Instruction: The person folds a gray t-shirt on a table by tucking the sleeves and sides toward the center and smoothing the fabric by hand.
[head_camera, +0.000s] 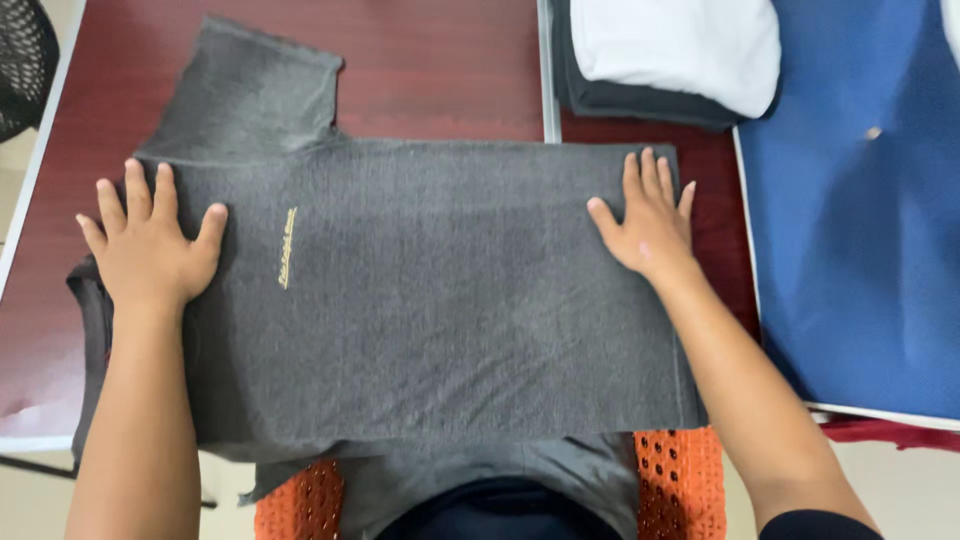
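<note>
Here, a grey shirt is lying flat across the middle of the frame on a dark red worktop, one sleeve pointing to the upper left. The left hand is pressing on its left edge, fingers spread and gripping nothing. The right hand is lying flat and open on its upper right corner. Folded white and grey clothes are sitting at the upper right, beside a blue cloth.

surface: dark reddish-brown wood with a pale edge strip, split by a seam
right side: blue board
floor: pale beige
chair: black mesh, top left corner
light: soft, even
</note>
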